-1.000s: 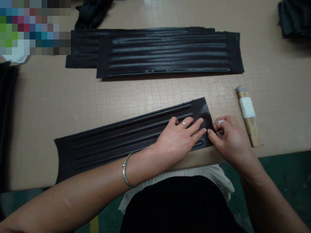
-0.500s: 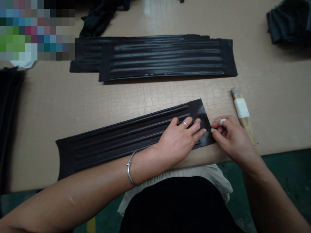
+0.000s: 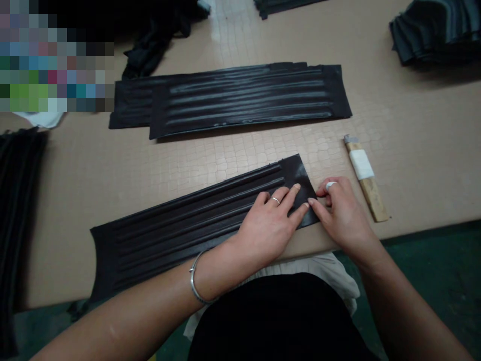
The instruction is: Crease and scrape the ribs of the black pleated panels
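Observation:
A dark ribbed panel lies slanted along the table's front edge, with raised parallel ridges and a flat right end. My left hand rests on its right part, fingers spread and pressing down, a ring on one finger. At the panel's right edge is my right hand, its thumb and index finger closed on that edge; one finger wears a white wrap. Right of this hand lies a wooden-handled tool with white tape around it and a grey tip.
Overlapping ribbed panels lie farther back on the tan table. Dark stacked pieces stand at the back right and left edge. Crumpled black material lies at the back left. Part of the upper left is pixelated.
The camera view has shifted, so most things on the table sit farther left. The right thumb has moved slightly over the panel's edge. The left hand keeps pressing on the panel.

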### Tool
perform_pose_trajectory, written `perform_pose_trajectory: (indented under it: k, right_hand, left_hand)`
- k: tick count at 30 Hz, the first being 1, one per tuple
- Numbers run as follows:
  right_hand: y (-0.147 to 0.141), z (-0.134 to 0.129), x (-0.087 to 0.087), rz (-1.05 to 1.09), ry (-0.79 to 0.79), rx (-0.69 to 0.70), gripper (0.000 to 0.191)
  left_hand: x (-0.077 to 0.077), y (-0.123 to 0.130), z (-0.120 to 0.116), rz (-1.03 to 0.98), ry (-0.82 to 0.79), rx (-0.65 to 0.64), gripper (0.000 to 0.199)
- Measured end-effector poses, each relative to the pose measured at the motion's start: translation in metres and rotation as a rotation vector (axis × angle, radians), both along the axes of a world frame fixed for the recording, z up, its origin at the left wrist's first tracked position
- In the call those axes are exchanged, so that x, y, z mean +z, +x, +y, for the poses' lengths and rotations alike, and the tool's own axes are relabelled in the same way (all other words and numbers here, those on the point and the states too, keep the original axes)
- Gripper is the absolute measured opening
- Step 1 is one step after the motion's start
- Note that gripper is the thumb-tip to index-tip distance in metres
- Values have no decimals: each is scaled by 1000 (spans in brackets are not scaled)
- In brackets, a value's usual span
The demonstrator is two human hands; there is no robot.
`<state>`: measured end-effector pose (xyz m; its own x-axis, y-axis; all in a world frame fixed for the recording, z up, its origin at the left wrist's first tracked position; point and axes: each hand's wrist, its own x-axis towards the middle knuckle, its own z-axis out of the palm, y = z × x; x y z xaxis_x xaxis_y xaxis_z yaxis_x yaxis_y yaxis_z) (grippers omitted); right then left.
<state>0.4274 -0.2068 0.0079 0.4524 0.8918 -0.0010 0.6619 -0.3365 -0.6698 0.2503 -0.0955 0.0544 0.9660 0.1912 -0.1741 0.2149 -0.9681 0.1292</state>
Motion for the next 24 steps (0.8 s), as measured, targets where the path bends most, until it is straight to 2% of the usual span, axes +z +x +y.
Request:
perform_pose_trajectory:
  k: [10, 20, 24]
  right_hand:
    - [26, 12, 5, -65, -126, 175, 20]
    - [40, 36, 26, -173, -360, 360, 26]
    - [44, 43, 29, -207, -432, 407, 27]
  left_hand:
    - [-8, -11, -5, -100, -22, -103, 38]
    - [-7, -10, -6, -161, -54, -86, 39]
    - [-6, -10, -5, -157, -69, -89, 40]
